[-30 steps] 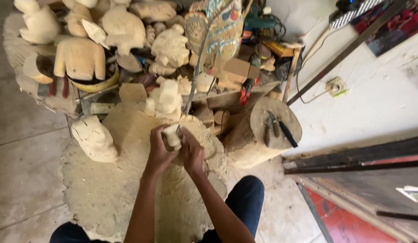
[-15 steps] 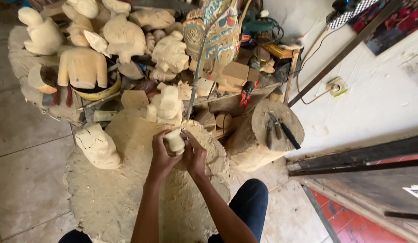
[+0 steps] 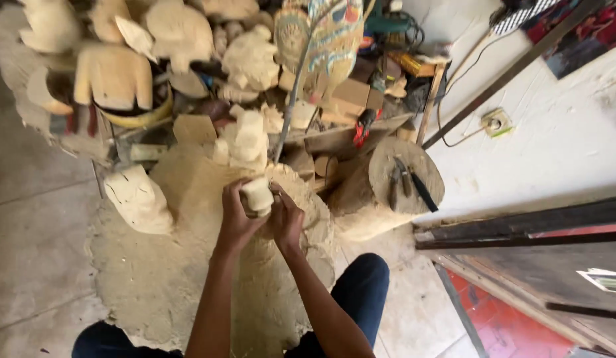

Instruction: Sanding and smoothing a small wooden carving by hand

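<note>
Two hands, left hand point(image 3: 236, 222) and right hand point(image 3: 286, 219), grip one wood piece point(image 3: 258, 195) (pale, unpainted).

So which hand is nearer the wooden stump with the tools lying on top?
The right hand. It sits just left of the stump, while the left hand is further away, on the far side of the small pale wood piece both hands grip.

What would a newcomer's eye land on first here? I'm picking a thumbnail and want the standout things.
Probably the two hands at centre, the left hand and right hand closed around a small pale wood piece over a sawdust-covered mat. Behind them rises a heap of unfinished pale wooden carvings, with one painted carving standing out; a stump with tools on top sits to the right.
</note>
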